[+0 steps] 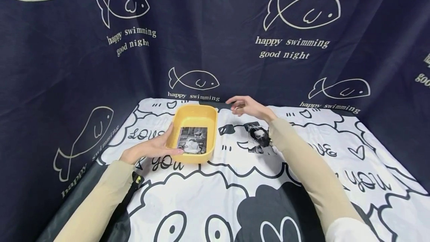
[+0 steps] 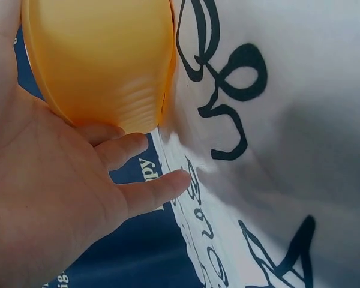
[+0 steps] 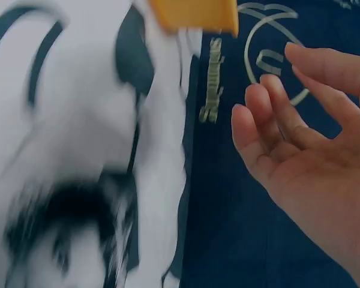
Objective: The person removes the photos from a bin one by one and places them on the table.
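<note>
A yellow plastic bin (image 1: 191, 111) stands on the printed cloth. My left hand (image 1: 154, 146) holds it at its left near corner, the thumb on the near rim and the fingers along the left side. In the left wrist view that hand (image 2: 66, 174) lies against the outer wall of the bin (image 2: 102, 60). Inside the bin lies a black-and-white photo (image 1: 192, 140). My right hand (image 1: 248, 106) hovers past the bin's far right with loosely bent fingers and nothing in them. Below the right wrist, black-and-white photo prints (image 1: 260, 137) lie on the cloth, partly covered by the sleeve.
The white cloth (image 1: 201, 193) with black cartoon lines and lettering covers the table. A dark blue curtain (image 1: 215, 29) with fish drawings encloses the back and both sides.
</note>
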Available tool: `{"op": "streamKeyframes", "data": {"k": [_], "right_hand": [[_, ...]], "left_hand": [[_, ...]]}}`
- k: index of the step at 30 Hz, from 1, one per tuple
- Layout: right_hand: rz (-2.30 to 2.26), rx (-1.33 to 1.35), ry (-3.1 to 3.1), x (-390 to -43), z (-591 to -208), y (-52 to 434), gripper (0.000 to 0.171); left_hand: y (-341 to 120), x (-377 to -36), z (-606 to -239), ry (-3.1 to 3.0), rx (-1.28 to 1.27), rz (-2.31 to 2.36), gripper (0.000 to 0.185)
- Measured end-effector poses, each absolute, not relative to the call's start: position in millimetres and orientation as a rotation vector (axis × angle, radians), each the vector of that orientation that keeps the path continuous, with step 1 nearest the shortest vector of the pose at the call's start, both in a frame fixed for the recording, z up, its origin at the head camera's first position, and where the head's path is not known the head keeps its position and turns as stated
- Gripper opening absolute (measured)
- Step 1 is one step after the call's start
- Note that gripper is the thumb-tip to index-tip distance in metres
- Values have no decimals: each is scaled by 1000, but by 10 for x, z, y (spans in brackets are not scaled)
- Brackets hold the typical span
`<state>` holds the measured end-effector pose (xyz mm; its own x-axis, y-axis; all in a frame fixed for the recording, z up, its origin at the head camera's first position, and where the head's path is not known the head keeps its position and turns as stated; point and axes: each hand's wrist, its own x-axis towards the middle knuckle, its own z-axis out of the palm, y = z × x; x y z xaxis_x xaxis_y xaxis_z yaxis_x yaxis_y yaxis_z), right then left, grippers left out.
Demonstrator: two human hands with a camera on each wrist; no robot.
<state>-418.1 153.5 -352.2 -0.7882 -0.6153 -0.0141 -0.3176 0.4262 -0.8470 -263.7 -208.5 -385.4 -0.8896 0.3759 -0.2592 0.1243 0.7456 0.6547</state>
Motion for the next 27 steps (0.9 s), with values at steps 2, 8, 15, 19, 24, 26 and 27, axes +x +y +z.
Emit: {"op": "streamKeyframes", "data": {"k": [2, 8, 15, 19, 24, 26, 27], "right_hand": [[-1285, -836, 2340, -4196, -3485, 1364, 44], [-1225, -973, 2275, -4219, -3431, 908, 48], [-1103, -1011, 2223, -4214, -3470, 549, 46], [-975, -1011, 2231, -4214, -3507, 392, 46], [-800, -1027, 2234, -4221, -3548, 248, 47], [-743, -1030, 2232, -4227, -3562, 203, 47], [-719, -1028, 2236, -4229, -3566, 182, 46]], "left_hand": [[-2091, -2642, -3857, 2571, 380, 920, 118], [-2089, -2641, -3861, 2568, 385, 944, 116], [-2064, -2633, -3860, 2569, 421, 963, 115], [-2066, -2638, -3861, 2577, 432, 967, 115], [-2078, -2655, -3896, 2581, 430, 953, 114], [-2086, -2664, -3913, 2581, 438, 947, 114], [-2090, -2666, -3918, 2584, 439, 946, 114]]}}
